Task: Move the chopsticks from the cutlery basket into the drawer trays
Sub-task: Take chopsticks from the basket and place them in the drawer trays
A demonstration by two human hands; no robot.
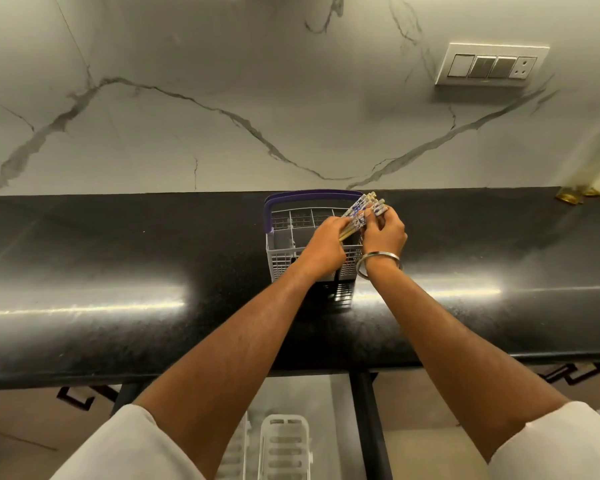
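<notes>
Over the cutlery basket [291,233], both hands grip chopsticks [362,211].
Left hand [326,247] and right hand [385,237] clamp the bundle; tips point toward 1 o'clock; black bench [118,254] below.

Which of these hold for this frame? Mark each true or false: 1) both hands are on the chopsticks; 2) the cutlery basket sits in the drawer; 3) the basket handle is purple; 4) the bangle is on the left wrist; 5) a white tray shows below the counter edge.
1. True: left hand and right hand both grip the chopsticks.
2. False: the cutlery basket stands on the black counter.
3. True: the handle is purple.
4. False: the bangle circles the right wrist.
5. True: a white tray lies below.
</notes>
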